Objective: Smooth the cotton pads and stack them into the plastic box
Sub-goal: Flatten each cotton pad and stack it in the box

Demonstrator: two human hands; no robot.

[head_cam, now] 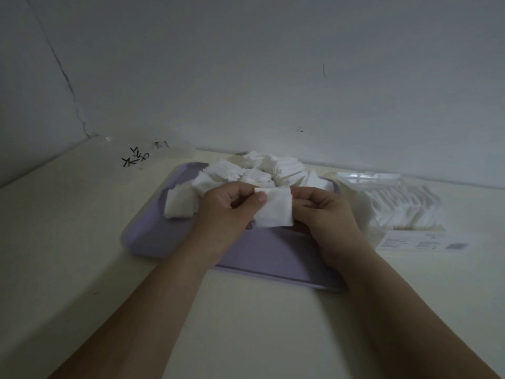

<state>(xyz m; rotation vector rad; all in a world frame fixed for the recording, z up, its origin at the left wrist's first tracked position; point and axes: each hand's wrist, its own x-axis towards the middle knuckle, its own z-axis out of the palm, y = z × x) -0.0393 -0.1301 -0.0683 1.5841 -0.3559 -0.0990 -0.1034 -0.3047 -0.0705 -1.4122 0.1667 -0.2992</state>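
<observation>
left hand [226,214] and right hand [325,214] each pinch an end of the cotton pad [274,209], plastic box [404,203] sits toward the desk's [246,324] right edge, nearer the right hand

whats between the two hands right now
One white cotton pad, pinched by the left hand on one side and the right hand on the other, held over the purple tray, as the head view shows.
</observation>
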